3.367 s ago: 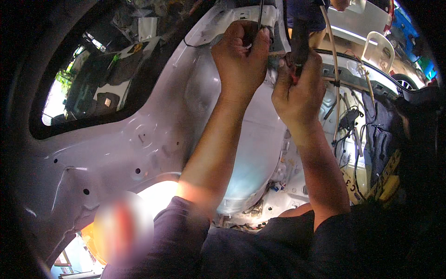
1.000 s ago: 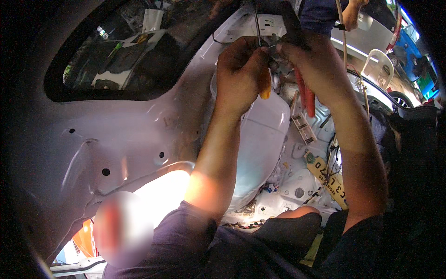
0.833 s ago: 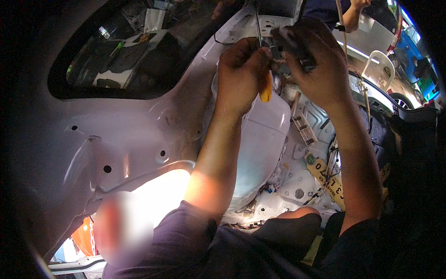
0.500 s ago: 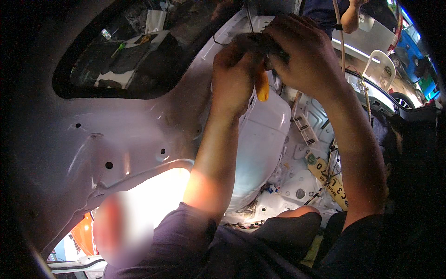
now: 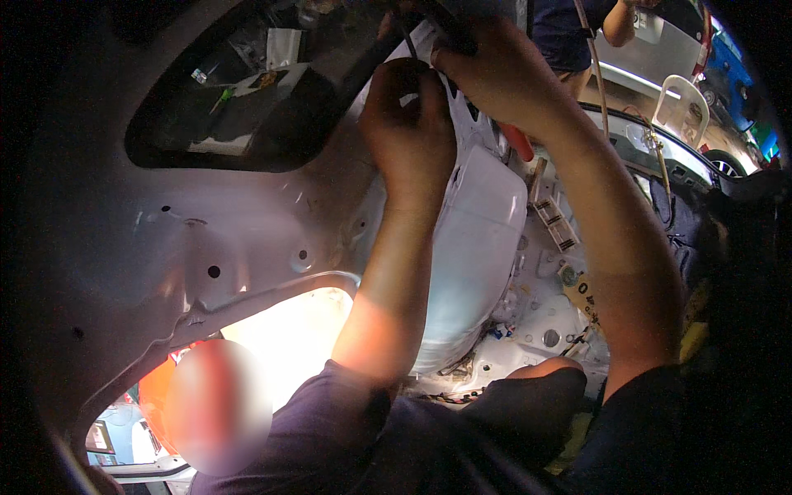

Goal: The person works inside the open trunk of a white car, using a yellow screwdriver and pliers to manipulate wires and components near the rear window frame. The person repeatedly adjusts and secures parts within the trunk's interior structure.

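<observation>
Both my arms are raised inside a bare car body, beside a dark side window (image 5: pixel 247 124). My left hand (image 5: pixel 408 132) is closed, its fingers curled together where a thin dark cable (image 5: pixel 405 31) comes down from above. Close to its right, my right hand (image 5: pixel 499 78) is closed too, with its fingertips in deep shadow. From under its palm sticks the orange handle of a tool (image 5: pixel 518 142); the tool's head is hidden, so I cannot tell its kind. Behind my hands stands the white wheel-arch panel (image 5: pixel 478 239).
White sheet metal with round holes (image 5: pixel 214 271) lies left, above a bright opening (image 5: pixel 297 330). On the floor are a slotted plastic part (image 5: pixel 554 224), a yellowish plate (image 5: pixel 575 285) and wiring. Outside, another person (image 5: pixel 565 37) stands near a white chair (image 5: pixel 683 107).
My hands have moved slightly apart, the right one upward. The tool's handle has shifted right, from between my hands to under my right hand. The view has turned a little.
</observation>
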Demonstrator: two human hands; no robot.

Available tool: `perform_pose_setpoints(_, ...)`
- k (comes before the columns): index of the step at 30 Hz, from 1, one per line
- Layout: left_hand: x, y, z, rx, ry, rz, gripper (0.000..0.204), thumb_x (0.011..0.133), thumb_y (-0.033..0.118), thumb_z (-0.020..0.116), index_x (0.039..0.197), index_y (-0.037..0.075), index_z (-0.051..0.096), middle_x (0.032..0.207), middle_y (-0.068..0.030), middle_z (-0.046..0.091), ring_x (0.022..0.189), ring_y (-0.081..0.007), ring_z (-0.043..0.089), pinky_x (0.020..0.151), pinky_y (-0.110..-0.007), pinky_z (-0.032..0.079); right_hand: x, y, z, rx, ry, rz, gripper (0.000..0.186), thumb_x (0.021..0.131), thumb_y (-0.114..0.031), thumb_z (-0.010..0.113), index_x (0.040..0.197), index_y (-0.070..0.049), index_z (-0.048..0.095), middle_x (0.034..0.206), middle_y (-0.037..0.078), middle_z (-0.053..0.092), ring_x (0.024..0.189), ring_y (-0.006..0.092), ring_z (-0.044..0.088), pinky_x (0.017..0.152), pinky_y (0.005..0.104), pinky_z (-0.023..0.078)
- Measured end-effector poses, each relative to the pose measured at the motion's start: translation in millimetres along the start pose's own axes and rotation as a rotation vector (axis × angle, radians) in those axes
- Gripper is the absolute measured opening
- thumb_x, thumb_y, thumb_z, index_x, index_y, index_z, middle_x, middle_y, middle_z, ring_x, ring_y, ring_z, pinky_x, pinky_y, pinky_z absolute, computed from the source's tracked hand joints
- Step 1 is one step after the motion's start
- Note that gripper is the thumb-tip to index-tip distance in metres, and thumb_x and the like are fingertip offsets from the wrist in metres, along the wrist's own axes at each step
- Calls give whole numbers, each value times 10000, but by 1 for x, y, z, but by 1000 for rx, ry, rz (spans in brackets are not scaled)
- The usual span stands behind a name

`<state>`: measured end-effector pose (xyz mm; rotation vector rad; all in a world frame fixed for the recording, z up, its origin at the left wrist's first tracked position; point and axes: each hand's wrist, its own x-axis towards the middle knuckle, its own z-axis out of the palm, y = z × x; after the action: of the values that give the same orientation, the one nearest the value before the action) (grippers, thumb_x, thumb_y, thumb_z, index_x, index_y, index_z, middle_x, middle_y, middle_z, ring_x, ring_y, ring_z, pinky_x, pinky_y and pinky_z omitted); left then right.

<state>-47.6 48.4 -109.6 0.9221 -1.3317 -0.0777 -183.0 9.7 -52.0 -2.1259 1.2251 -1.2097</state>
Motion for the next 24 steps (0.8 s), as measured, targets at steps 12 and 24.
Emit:
perform_pose_setpoints(12, 30, 25, -28, 624, -175, -13, 205, 900, 142, 633, 968, -42, 692, 962, -219, 721, 903, -339, 712, 818, -421, 530, -27, 26, 77, 1394, 48, 186, 192, 938, -121, 663, 1091, -18, 720, 895, 94, 717, 771, 199, 676, 703, 363, 544)
perform_pose_setpoints(24, 65, 4, -37, 1251, -532, 286, 163, 937, 73, 589, 1019, 82, 729, 956, -145, 713, 919, -289, 711, 797, -402, 561, -25, 35, 82, 1738, -25, 181, 233, 907, -42, 667, 1121, 44, 700, 946, 138, 721, 815, 234, 691, 733, 369, 549)
